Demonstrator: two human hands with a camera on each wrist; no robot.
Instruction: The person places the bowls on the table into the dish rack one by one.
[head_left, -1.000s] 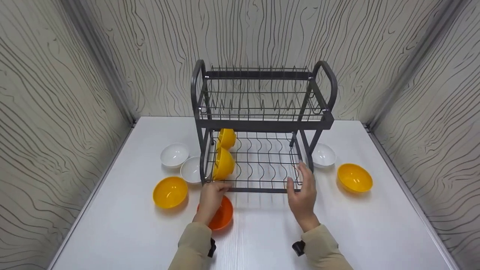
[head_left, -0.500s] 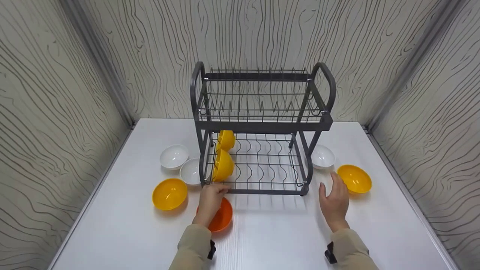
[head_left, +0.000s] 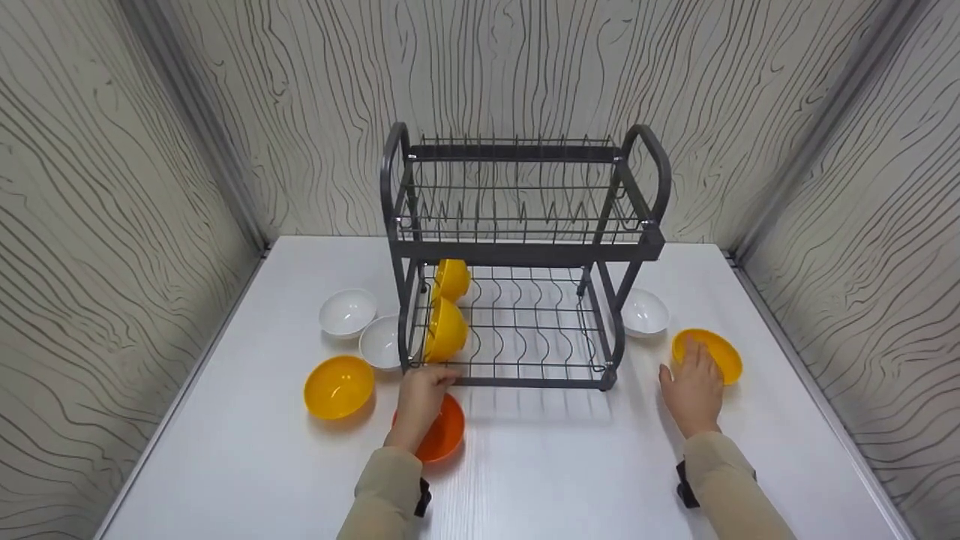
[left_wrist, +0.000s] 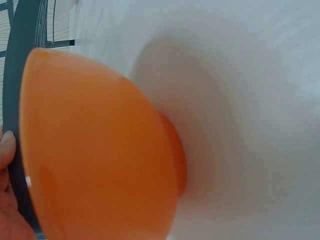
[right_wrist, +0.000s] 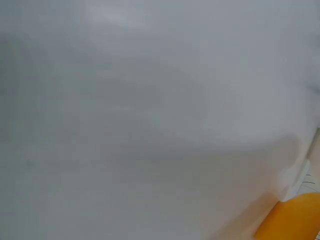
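Note:
My left hand (head_left: 429,381) grips the front bottom rail of the dark two-tier dish rack (head_left: 525,251) near its left corner. Under that wrist an orange bowl (head_left: 448,433) sits on the table, and it fills the left wrist view (left_wrist: 100,150) beside the rail. My right hand (head_left: 694,371) lies flat with straight fingers, and its fingertips reach onto the near rim of a yellow bowl (head_left: 724,358) to the right of the rack. An edge of that bowl (right_wrist: 295,220) shows in the blurred right wrist view. Two yellow bowls (head_left: 448,330) stand on edge in the lower tier's left side.
Two white bowls (head_left: 347,311) and a yellow bowl (head_left: 339,386) sit left of the rack. Another white bowl (head_left: 646,311) sits by its right legs. The white table (head_left: 555,465) is walled in on three sides. The rack's upper tier holds nothing.
My right hand left the rack's front right corner and moved right across the table to the yellow bowl. The left hand stayed on the rail.

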